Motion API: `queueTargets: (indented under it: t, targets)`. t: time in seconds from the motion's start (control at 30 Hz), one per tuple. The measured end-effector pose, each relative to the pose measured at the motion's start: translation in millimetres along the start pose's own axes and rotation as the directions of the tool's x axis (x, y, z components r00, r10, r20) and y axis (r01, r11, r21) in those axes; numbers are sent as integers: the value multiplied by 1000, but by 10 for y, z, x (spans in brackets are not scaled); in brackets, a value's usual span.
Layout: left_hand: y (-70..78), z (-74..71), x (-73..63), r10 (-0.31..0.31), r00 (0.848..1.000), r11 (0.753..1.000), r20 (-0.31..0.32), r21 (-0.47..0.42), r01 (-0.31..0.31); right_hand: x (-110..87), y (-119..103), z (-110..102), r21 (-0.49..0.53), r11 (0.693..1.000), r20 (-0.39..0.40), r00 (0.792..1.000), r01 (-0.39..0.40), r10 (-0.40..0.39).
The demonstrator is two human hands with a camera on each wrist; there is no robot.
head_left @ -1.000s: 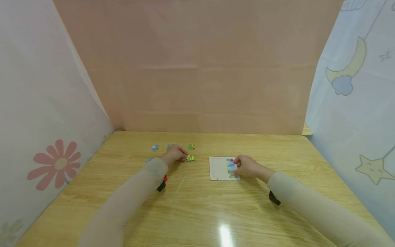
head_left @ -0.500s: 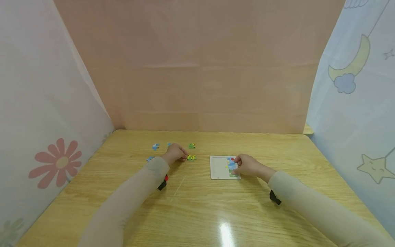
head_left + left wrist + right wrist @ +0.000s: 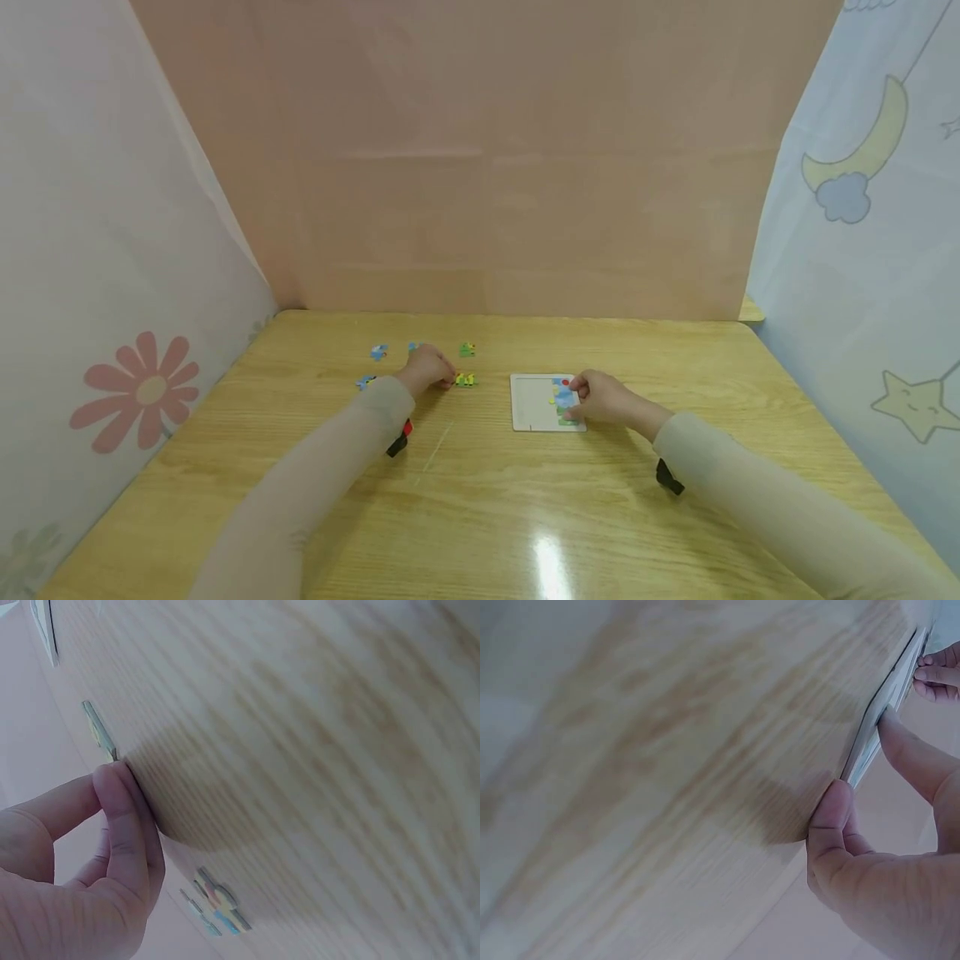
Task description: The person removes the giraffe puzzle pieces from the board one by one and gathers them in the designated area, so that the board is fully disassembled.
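Observation:
In the head view my left hand point(image 3: 427, 367) reaches over the table left of centre. Its thumb and fingertips pinch the near end of a yellow-and-green jigsaw piece point(image 3: 467, 380), which lies low at the tabletop. The left wrist view shows that piece point(image 3: 99, 731) sticking out past the fingertips. My right hand point(image 3: 603, 397) grips the right side of a square white puzzle tray point(image 3: 531, 404), thumb and fingers set apart along it. Blue and green picture pieces fill the tray's right strip, partly behind the fingers. The tray point(image 3: 874, 724) appears edge-on in the right wrist view.
Behind the left hand lie a blue piece point(image 3: 378, 352), a partly covered blue piece point(image 3: 413, 346) and a green piece point(image 3: 467, 349). Another blue piece point(image 3: 365, 382) is by the left wrist. A pinkish-tan cloth point(image 3: 480, 167) hangs behind the wooden table point(image 3: 480, 500).
The head view has tilted down slightly, so everything sits a little higher in it. Both hands, the jigsaw piece and the tray keep their places relative to each other.

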State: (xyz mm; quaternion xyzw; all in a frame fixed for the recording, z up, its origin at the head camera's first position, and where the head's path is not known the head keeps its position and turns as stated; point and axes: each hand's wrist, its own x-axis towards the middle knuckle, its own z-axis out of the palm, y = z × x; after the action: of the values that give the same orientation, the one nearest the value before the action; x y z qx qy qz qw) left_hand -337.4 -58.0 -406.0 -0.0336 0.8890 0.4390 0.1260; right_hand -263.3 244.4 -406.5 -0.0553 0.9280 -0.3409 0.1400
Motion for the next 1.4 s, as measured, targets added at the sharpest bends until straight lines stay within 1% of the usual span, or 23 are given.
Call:
queueTargets:
  t: [0.33,0.4,0.47,0.6,0.7,0.8,0.93,1.07,1.17,1.27,1.4]
  targets:
    - [4,-39,-37,-16,1000,997,26,-74,18,-7,6,4,25,1000,-2,1000,3,-3]
    - [12,-51,-46,-15,999,997,29,-72,17,-16,3,2,29,1000,-1,1000,-1,1]
    - [25,-66,-56,-15,1000,998,19,-55,16,-29,-3,-3,32,1000,-2,1000,1,-1]
    - [92,-81,-110,3,1000,999,-6,-33,-3,-48,-9,-9,44,999,-4,1000,-3,3]
    - [161,-50,-165,37,999,998,15,-43,-36,-52,-12,-11,55,998,1,1000,-15,15]
    - [211,27,-209,72,996,997,59,-35,-70,-52,-17,-25,65,998,8,1000,-22,22]
    - [275,172,-273,100,988,995,118,13,-103,-37,-12,-45,86,996,17,1000,-14,13]
    - [346,329,-337,121,975,992,184,-1,-123,-18,-5,-46,114,993,7,999,-32,31]
    - [424,435,-385,143,966,990,217,-31,-139,-16,-18,-38,109,992,-24,997,-67,70]
    - [525,545,-421,157,959,988,237,-43,-151,-13,-36,-43,82,993,-62,994,-89,94]
    - [635,694,-444,137,955,991,264,-33,-133,6,-37,-35,57,992,-98,988,-113,118]
